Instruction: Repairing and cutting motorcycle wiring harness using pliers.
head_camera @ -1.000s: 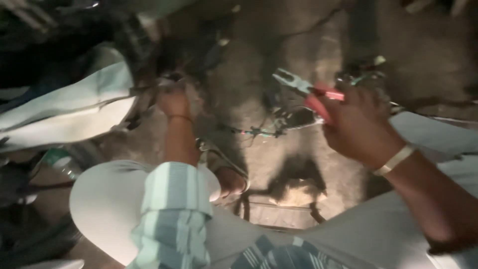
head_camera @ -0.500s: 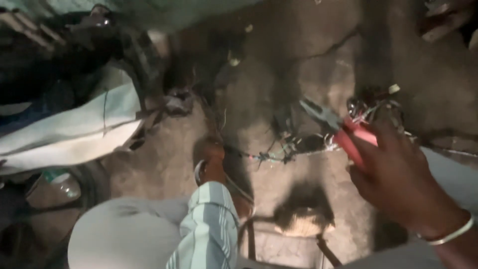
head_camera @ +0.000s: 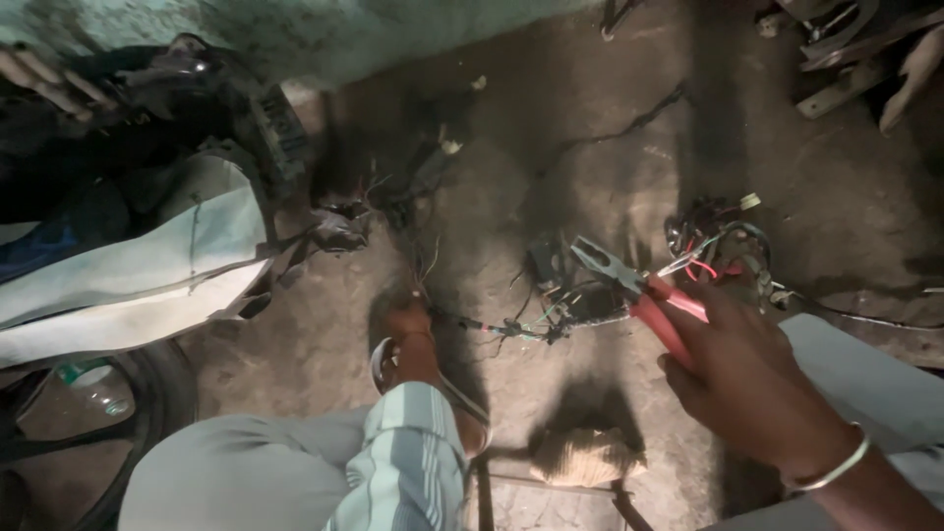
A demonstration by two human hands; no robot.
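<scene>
Right hand (head_camera: 752, 379): fist clenched round red-handled pliers (head_camera: 639, 290), nose aimed at 10 o'clock. Left hand (head_camera: 411, 329): grip unclear, at wire bundle (head_camera: 551, 310) on floor (head_camera: 590, 147). Bundle tangled, uncut; sorting barely begun.

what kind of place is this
Probably a motorcycle or scooter repair spot, with work done on a cracked concrete floor. The right hand holds red-handled pliers over a tangled wiring harness, and a tyre and white body panel lie at the left.
</scene>
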